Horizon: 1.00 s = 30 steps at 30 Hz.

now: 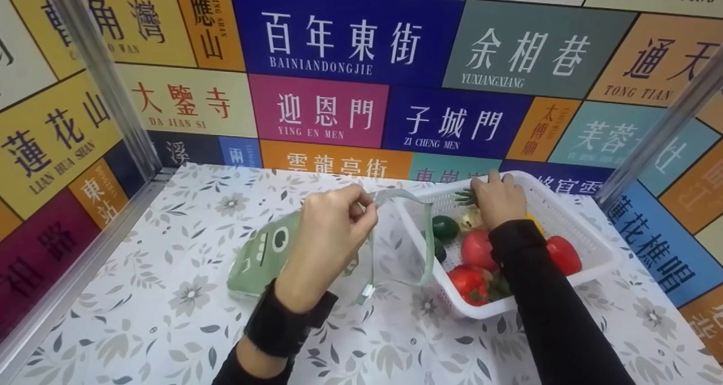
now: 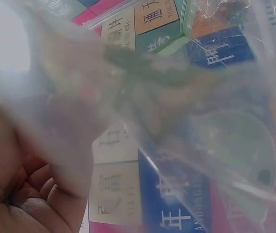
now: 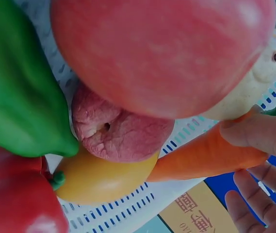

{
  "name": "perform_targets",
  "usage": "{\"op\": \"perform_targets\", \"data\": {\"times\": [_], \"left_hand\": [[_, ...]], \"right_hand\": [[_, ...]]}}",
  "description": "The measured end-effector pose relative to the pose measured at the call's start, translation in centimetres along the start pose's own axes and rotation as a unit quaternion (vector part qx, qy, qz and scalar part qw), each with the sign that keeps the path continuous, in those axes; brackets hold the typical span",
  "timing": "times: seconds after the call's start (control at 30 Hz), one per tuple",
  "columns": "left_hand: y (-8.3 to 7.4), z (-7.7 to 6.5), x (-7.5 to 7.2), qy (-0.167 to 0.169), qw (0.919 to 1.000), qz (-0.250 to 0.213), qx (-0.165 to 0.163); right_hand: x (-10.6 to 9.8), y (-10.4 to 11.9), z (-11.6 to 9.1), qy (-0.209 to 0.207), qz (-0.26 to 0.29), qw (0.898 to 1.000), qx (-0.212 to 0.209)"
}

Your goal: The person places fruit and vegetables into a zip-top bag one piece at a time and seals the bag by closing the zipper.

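With left fingers (image 1: 368,218) pinching the see-through bag (image 1: 398,238), middle of the head view, hold steady. With right fingers (image 3: 253,195) pinching the carrot (image 3: 201,153) at the white basket (image 1: 570,213), on the right, best lift slowly.

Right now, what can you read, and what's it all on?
All on wall panels:
"SHISHITOU"
"DONG HU PING"
"應山 YING SHAN"
"百年東街 BAINIANDONGJIE"
"余相巷 YUXIANGXIANG"
"通天 TONG TIAN"
"大…寺 DA JIAN SI"
"迎恩門 YING EN MEN"
"子城門 ZI CHENG MEN"
"蓮花山 LIAN HUA SHAN"
"太傅廟"
"東站"
"蓮花樵唱"
"…祖路"
"…角灣 …O WAN"
"芙蓉…"
Dots mark unclear bits.
Other panels and tiny side letters: too hidden or blurred.
Clear bag, green pouch, carrot: no readable words.
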State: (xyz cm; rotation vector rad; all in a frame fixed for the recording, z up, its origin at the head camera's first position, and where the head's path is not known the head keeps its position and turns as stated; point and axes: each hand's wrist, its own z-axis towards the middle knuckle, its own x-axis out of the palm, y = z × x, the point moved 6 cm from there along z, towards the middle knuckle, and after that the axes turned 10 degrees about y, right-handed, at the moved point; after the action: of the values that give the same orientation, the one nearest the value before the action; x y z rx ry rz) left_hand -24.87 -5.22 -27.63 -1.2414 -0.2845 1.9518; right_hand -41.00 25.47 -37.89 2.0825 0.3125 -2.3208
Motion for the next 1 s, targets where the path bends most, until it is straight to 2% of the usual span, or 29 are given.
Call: {"op": "perform_targets", "data": {"times": [0.2,0.37,0.5,0.67,0.83,1.0], "left_hand": [[0.1,-0.1,0.0,0.007,0.9999,-0.001,-0.011],[-0.1,-0.1,-0.1,0.004,1.0000,-0.003,-0.008],[-0.1,-0.1,-0.1,0.000,1.0000,-0.005,-0.002],[-0.2,-0.2,-0.1,-0.004,1.0000,0.000,-0.001],[-0.3,-0.2,-0.2,-0.005,1.0000,0.003,-0.004],[-0.3,-0.3,-0.3,-0.005,1.0000,-0.002,-0.001]], "right_hand": [[-0.8,-0.6,-0.3,-0.005,0.011,1.000,0.012],[-2.1,-1.4,-0.5,-0.001,0.071,0.997,0.021],[-3.6,-2.0,-1.2,-0.029,0.127,0.991,0.023],[-5.0,-3.0,-2.7,-0.063,0.212,0.975,0.027],[-5.7,-4.0,-4.5,-0.059,0.297,0.952,0.046],[-6.4,-4.9,-6.4,-0.064,0.352,0.932,0.064]]}}
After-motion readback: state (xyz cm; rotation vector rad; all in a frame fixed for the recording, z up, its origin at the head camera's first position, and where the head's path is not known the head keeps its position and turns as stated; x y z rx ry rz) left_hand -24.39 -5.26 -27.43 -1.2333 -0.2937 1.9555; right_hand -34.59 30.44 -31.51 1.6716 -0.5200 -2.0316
